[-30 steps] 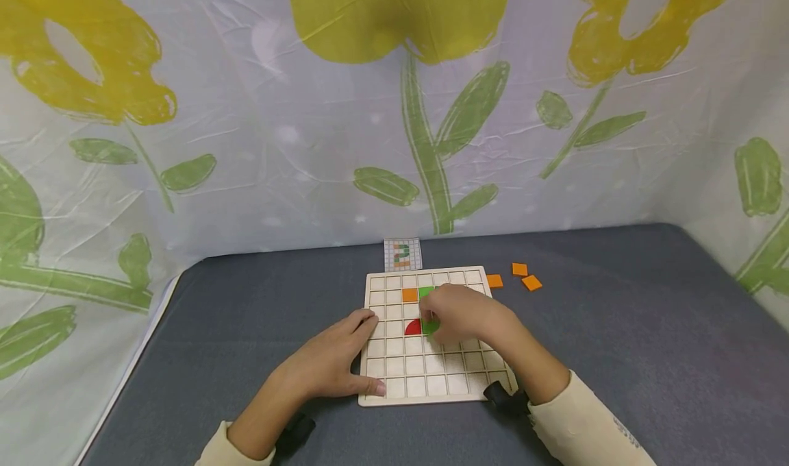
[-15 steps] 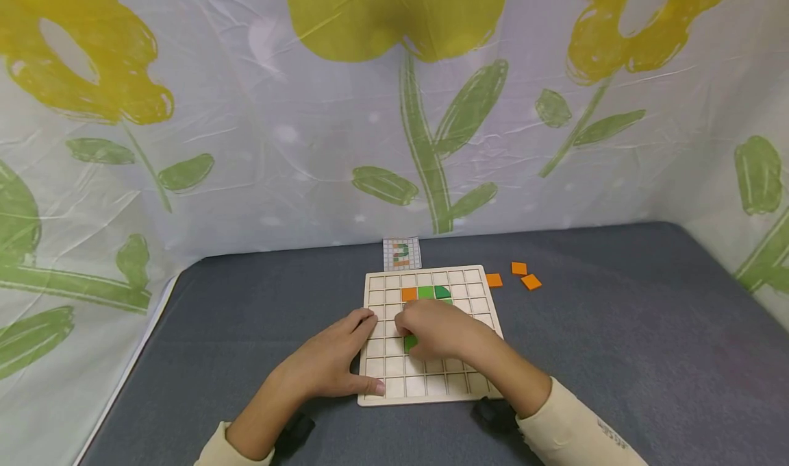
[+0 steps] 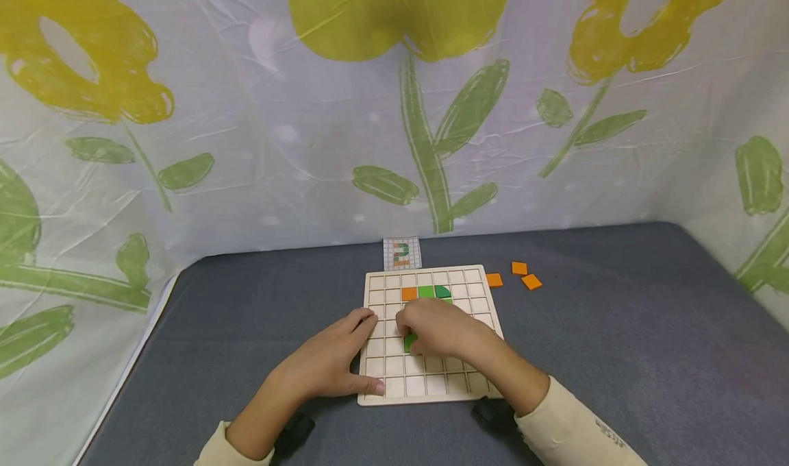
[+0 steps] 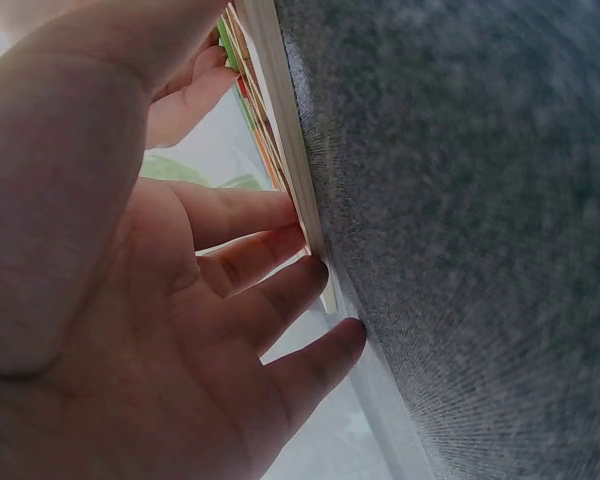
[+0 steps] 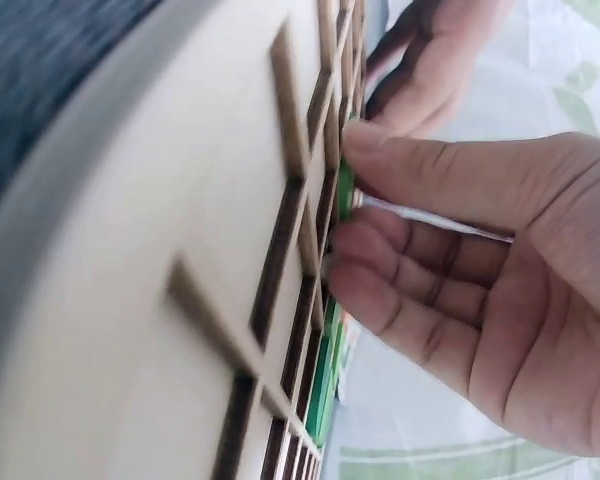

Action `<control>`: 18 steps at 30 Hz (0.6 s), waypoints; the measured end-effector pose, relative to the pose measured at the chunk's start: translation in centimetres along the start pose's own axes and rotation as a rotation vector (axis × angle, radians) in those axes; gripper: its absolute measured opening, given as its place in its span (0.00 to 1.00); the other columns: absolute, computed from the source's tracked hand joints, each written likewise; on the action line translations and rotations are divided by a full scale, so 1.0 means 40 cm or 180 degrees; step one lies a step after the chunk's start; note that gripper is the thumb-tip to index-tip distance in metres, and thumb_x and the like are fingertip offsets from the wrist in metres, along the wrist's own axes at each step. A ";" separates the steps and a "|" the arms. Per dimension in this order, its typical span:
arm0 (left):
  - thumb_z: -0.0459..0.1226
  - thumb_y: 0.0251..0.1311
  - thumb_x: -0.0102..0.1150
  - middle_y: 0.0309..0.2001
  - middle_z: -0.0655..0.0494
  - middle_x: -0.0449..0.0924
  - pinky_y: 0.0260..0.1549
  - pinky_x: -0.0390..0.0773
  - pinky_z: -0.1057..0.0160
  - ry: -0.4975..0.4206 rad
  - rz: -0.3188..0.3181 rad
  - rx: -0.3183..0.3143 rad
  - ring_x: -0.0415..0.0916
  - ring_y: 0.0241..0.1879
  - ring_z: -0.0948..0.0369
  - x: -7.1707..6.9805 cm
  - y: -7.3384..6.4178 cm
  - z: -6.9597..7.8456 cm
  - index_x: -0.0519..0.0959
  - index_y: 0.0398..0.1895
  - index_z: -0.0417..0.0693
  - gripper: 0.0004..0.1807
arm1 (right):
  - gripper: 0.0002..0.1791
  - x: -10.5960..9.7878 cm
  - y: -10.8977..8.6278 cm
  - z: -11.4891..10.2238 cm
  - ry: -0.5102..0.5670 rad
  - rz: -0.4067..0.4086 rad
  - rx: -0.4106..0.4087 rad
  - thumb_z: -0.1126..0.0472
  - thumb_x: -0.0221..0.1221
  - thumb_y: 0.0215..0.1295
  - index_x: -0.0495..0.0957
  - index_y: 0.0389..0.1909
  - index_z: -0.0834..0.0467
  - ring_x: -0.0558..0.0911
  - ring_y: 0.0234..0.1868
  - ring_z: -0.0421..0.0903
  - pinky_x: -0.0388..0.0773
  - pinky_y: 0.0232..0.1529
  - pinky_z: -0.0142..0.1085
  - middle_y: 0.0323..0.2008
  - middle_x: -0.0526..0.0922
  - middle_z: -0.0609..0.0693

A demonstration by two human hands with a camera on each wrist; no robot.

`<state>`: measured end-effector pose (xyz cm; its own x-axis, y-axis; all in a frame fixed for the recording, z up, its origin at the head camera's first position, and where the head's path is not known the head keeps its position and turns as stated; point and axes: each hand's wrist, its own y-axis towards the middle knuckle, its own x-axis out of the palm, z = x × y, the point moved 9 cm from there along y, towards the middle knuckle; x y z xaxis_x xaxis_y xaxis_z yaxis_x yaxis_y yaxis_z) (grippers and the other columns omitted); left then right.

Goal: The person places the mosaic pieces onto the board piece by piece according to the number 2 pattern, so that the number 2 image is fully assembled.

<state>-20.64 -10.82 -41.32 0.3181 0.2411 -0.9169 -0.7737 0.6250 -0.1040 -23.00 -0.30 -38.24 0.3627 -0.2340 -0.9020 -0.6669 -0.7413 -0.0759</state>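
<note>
A pale wooden grid board (image 3: 395, 366) lies on the dark table. My left hand (image 3: 329, 358) rests along its left side, with the thumb on the lower left corner and fingertips at the edge; the left wrist view shows those fingers extended against the board's edge (image 4: 295, 150). Over the board's middle, my right hand (image 3: 439, 329) pinches a green tile (image 3: 409, 344), which pokes out beside the thumb. In the right wrist view the thumb tip meets this green tile (image 5: 345, 190). Behind the knuckles, an orange square (image 3: 409, 294), a light green square (image 3: 426, 292) and a dark green rounded tile (image 3: 442, 292) sit in a row.
Loose orange tiles (image 3: 520, 268) lie on the table (image 3: 604, 329) right of the board. A small printed pattern card (image 3: 402, 254) stands behind the board's far edge. A flower-printed cloth (image 3: 259, 144) hangs along the back.
My right hand has shifted left across the board, uncovering the dark green rounded tile and covering the red quarter-circle. The green tile now shows beside its thumb. My left hand has stayed put.
</note>
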 end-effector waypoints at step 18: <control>0.69 0.52 0.65 0.74 0.42 0.56 0.64 0.67 0.46 -0.0050 -0.0087 -0.0093 0.58 0.72 0.46 0.004 0.005 -0.004 0.57 0.77 0.36 0.61 | 0.14 -0.154 -0.092 0.218 0.0107 0.0254 0.0536 0.78 0.55 0.64 0.85 0.42 0.64 0.80 0.39 0.48 0.78 0.43 0.44 0.40 0.85 0.54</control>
<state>-20.84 -10.75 -41.55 0.3477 0.2361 -0.9074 -0.7801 0.6097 -0.1403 -28.45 9.36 -36.13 0.3241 -0.3110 -0.8935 -0.7929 -0.6044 -0.0772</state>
